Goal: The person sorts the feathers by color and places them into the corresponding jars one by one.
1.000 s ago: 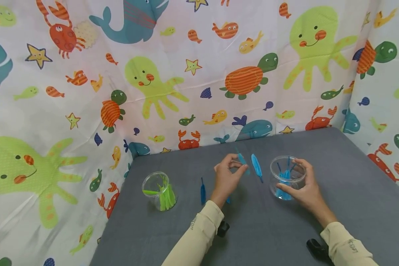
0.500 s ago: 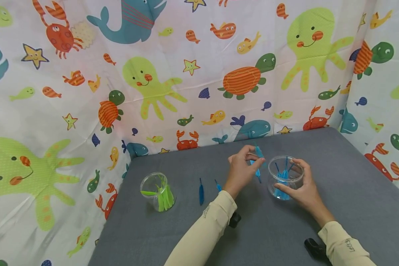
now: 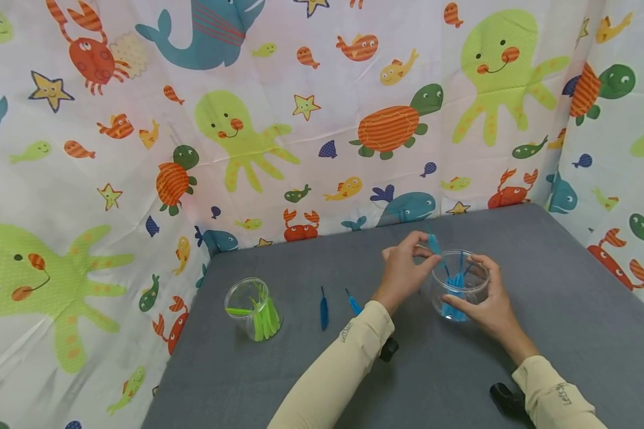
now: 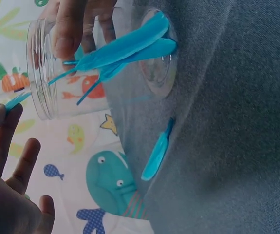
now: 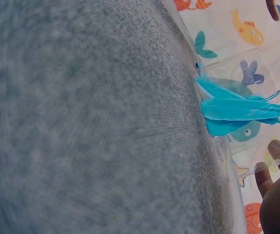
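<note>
My left hand (image 3: 408,271) pinches a blue feather (image 3: 433,243) between thumb and fingertips beside the rim of a clear jar (image 3: 438,304). The left wrist view shows that feather (image 4: 17,101) close to the jar's mouth. Around the jar's right side, my right hand (image 3: 494,304) curls its fingers and thumb to hold it upright on the table. Several blue feathers (image 3: 455,295) stand inside, quills up; the right wrist view shows the feathers (image 5: 242,114) through the wall. A loose feather (image 4: 157,153) lies by the jar, mostly hidden by my left hand in the head view.
Two more blue feathers, one darker (image 3: 324,313) and one lighter (image 3: 353,302), lie mid-table on the grey cloth (image 3: 300,381). Further left stands a second clear jar (image 3: 240,325) with several green feathers (image 3: 267,322). A sea-animal printed curtain (image 3: 279,65) borders the table behind.
My left hand has carried the pinched feather rightward to the jar's rim, uncovering a feather on the table and covering another. My right hand and its jar stay in place.
</note>
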`<control>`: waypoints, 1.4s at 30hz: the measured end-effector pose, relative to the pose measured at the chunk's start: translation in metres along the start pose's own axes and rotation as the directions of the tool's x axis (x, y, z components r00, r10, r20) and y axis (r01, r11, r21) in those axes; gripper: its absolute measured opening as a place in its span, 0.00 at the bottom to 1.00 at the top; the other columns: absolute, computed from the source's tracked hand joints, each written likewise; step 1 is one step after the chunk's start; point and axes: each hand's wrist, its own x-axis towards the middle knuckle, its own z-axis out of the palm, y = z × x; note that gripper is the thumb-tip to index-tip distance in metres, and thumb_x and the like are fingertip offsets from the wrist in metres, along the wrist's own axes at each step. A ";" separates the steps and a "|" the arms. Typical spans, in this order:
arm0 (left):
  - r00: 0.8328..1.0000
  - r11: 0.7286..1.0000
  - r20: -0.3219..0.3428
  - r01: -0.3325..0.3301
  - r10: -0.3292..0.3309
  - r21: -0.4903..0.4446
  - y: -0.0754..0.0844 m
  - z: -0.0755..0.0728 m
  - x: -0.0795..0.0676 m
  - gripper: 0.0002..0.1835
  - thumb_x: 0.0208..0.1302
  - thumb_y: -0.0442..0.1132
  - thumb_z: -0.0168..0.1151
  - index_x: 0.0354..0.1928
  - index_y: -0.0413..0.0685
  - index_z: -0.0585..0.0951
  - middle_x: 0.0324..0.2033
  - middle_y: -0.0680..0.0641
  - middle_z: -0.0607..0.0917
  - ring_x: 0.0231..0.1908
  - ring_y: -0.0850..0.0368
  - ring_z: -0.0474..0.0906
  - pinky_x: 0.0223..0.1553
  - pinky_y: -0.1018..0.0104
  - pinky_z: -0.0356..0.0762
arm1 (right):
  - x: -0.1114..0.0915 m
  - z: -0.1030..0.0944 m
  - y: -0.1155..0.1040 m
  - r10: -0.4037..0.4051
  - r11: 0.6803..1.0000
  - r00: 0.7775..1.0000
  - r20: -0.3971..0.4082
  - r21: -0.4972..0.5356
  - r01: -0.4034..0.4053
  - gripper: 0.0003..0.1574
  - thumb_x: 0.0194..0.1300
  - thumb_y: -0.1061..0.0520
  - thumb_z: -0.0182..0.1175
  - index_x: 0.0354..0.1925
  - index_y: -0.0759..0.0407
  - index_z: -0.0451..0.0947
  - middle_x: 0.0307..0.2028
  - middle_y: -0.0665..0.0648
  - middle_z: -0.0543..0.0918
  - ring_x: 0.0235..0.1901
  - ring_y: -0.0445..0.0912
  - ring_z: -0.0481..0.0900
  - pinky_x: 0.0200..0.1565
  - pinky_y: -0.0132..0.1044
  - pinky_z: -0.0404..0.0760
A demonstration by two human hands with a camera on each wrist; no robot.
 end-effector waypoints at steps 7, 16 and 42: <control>1.000 1.000 0.030 -0.009 0.008 0.027 0.002 0.003 0.000 0.19 0.70 0.47 0.66 0.60 0.59 0.76 0.40 0.58 0.92 0.45 0.71 0.85 0.65 0.56 0.57 | 0.001 0.003 -0.002 0.002 1.000 1.000 0.007 0.003 -0.002 0.68 0.50 0.61 0.80 0.77 0.49 0.48 0.73 0.66 0.60 0.69 0.71 0.61 0.63 0.82 0.52; 0.998 0.997 -0.035 -0.050 0.048 -0.056 -0.010 -0.005 -0.001 0.18 0.72 0.46 0.64 0.61 0.64 0.77 0.43 0.61 0.91 0.48 0.73 0.82 0.63 0.50 0.54 | 0.003 0.004 -0.001 -0.018 1.000 1.000 0.002 0.007 0.018 0.70 0.47 0.64 0.81 0.77 0.50 0.49 0.72 0.64 0.62 0.68 0.69 0.62 0.64 0.80 0.55; 0.937 0.967 -0.249 0.254 -0.246 -0.001 -0.074 -0.055 -0.033 0.10 0.70 0.51 0.66 0.49 0.60 0.84 0.34 0.55 0.87 0.46 0.48 0.81 0.58 0.42 0.51 | 0.001 0.000 -0.001 0.000 1.000 1.000 -0.006 -0.005 0.000 0.70 0.47 0.63 0.81 0.78 0.46 0.50 0.72 0.60 0.62 0.69 0.58 0.62 0.65 0.76 0.57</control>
